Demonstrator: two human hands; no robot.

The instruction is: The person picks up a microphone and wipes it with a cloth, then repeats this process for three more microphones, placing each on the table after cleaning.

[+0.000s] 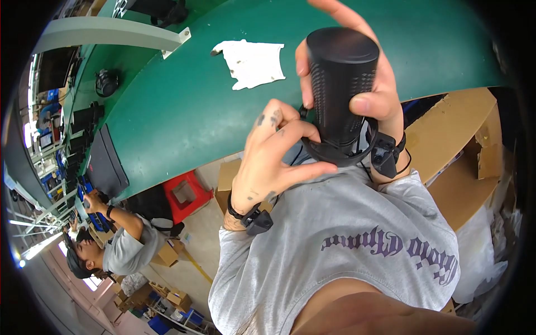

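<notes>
In front of my chest is a black cylinder (pixel 340 84) with a flat smooth top and a dotted, grille-like side. It stands nearly upright above a curved black base or ring with thin dark cables by it. My right hand (pixel 379 84) is wrapped round the cylinder, thumb on the near side and fingers behind. My left hand (pixel 273 148) pinches the curved base at its lower left, with thumb and forefinger closed on the rim. On the green table (pixel 184 123) beyond lies a crumpled white cloth or paper (pixel 254 64) with dark smudges.
Open cardboard boxes (pixel 455 134) stand at my right, with clear plastic bags below. At left are a grey metal post (pixel 111 32), a dark flat panel (pixel 106 162), a red stool (pixel 187 195) and a co-worker (pixel 128 240) reaching to the table.
</notes>
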